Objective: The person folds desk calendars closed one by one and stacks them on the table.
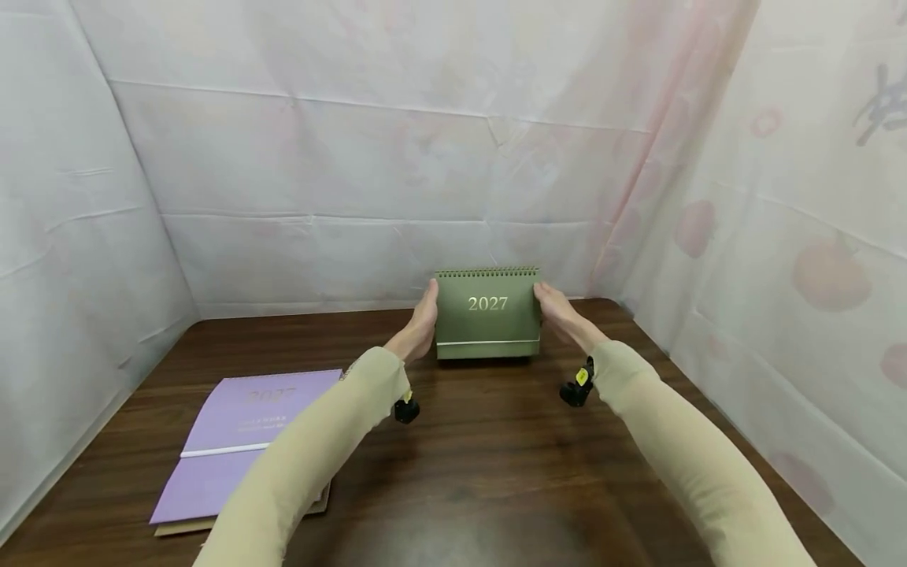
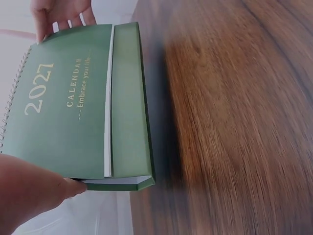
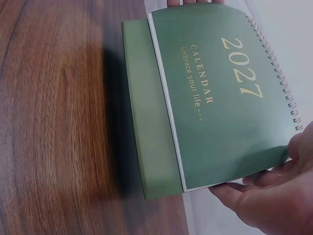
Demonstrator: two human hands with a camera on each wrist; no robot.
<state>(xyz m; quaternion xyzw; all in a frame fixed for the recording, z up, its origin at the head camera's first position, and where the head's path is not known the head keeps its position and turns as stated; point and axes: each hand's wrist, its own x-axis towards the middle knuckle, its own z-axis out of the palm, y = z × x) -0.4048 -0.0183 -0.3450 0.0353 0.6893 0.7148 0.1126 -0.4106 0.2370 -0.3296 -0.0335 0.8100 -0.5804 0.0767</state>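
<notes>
A green desk calendar (image 1: 487,323) marked 2027 in gold stands upright near the back of the brown table, its spiral binding along the top. My left hand (image 1: 420,321) grips its left side edge, and my right hand (image 1: 561,312) grips the right one. In the left wrist view, the left thumb (image 2: 71,188) lies along the edge of the calendar (image 2: 68,107). From the right wrist, the right hand (image 3: 274,196) shows its thumb at the cover near the spiral and its fingers behind. A dark shadow runs under the calendar's base.
At the left of the wooden table (image 1: 453,472) lies a lilac desk calendar (image 1: 248,425), its lettering upside down to me, partly covered by my left sleeve (image 1: 319,449). A pale cloth (image 1: 397,173) walls in the back and both sides. Small black devices (image 1: 577,384) hang at the wrists.
</notes>
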